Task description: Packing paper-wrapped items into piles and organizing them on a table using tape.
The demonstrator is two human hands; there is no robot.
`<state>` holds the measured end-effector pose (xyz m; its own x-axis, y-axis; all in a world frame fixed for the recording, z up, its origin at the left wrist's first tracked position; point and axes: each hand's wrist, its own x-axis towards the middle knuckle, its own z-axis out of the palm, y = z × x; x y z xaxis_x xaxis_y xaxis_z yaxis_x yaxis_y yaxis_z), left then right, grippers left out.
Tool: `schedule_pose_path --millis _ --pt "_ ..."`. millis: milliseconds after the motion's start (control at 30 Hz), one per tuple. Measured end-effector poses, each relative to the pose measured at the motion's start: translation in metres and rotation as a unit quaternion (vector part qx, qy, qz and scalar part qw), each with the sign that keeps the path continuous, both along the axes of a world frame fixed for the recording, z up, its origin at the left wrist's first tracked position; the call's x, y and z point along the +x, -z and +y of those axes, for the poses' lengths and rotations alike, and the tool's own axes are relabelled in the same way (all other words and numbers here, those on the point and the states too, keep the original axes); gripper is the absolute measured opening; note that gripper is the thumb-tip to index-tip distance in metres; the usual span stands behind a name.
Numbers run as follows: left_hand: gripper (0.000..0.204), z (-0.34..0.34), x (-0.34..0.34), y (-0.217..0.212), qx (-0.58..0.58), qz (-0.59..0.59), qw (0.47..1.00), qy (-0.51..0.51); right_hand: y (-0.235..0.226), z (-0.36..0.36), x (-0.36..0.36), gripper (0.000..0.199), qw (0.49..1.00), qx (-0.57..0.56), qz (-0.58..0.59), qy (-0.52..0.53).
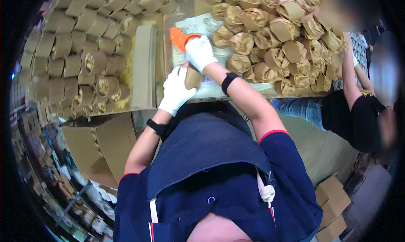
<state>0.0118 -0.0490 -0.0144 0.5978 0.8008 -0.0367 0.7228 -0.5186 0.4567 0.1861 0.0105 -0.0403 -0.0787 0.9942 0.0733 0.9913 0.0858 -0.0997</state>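
My right hand [200, 54], in a white glove, is closed around an orange hand tool [180, 38] that looks like a tape dispenser. Just below it, my gloved left hand [176, 90] grips a brown paper-wrapped bundle [193, 78], steadying it near the table's front edge. Fingers of the two hands are close together, and the far end of the bundle is partly hidden by them. Printed paper sheets [198, 24] lie flat on the table under and beyond my hands.
Many brown wrapped bundles [253, 20] are heaped at the right, and others stand in rows [63, 43] at the left. A stack of long cardboard strips [144, 69] lies left of my hands. An open carton [99, 145] sits below. Another person [352, 111] is at the right.
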Motion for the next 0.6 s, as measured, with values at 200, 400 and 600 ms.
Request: schedule_pose_path --millis 200,400,600 --pt "0.097 0.008 -0.023 0.0 -0.058 -0.026 0.998 -0.02 -0.055 -0.052 0.039 0.049 0.71 -0.187 0.671 0.103" --pt "0.103 0.032 -0.046 0.008 -0.123 -0.099 0.987 -0.01 -0.077 -0.153 0.04 0.048 0.74 -0.308 0.577 0.158" --pt "0.098 0.049 -0.056 0.01 -0.073 -0.074 0.994 0.018 -0.052 -0.098 -0.002 0.061 0.729 -0.29 0.6 0.154"
